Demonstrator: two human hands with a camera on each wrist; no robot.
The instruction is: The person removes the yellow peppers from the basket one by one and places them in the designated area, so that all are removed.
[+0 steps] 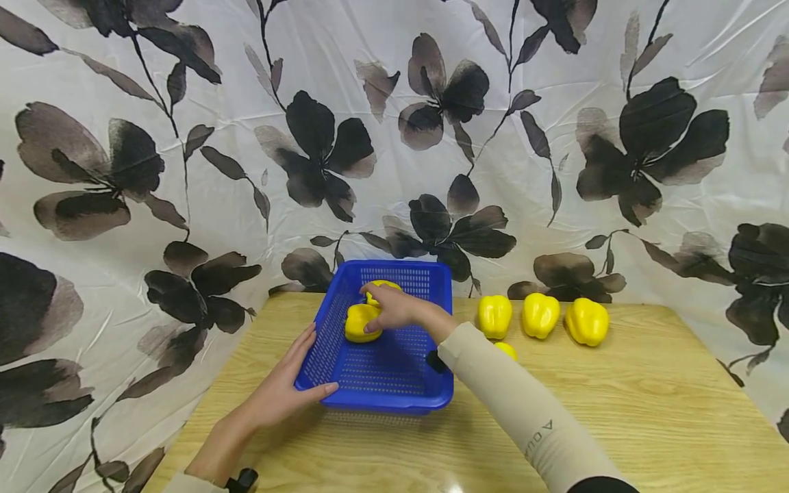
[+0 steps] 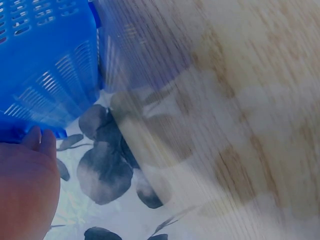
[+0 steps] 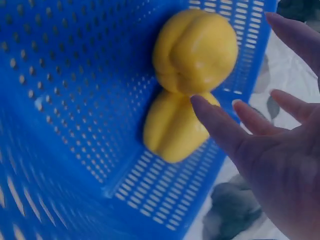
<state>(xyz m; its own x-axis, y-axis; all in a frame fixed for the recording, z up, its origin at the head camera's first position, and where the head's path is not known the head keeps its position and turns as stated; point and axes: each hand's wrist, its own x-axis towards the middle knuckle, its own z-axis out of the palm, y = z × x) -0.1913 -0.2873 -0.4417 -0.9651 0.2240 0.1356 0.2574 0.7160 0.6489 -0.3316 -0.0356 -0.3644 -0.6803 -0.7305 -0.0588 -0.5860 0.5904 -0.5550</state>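
A blue plastic basket (image 1: 385, 370) with slotted walls stands on the wooden table. Inside, against its left wall, lie two yellow bell peppers: a nearer one (image 1: 361, 324) and a farther one (image 1: 385, 283), partly hidden by my right hand (image 1: 394, 308). In the right wrist view the fingers of that hand are spread beside the touching peppers, and nothing is gripped. My left hand (image 1: 286, 387) lies along the basket's left front corner, fingers fairly straight at the left rim and thumb at the front rim. The left wrist view shows its fingertips touching the blue rim (image 2: 12, 131).
Right of the basket, three yellow bell peppers (image 1: 495, 316) (image 1: 540, 315) (image 1: 587, 322) stand in a row near the table's back edge. Another yellow piece (image 1: 507, 350) peeks out behind my right sleeve (image 1: 524, 404). A floral cloth (image 1: 524, 171) hangs behind the table (image 1: 666, 397).
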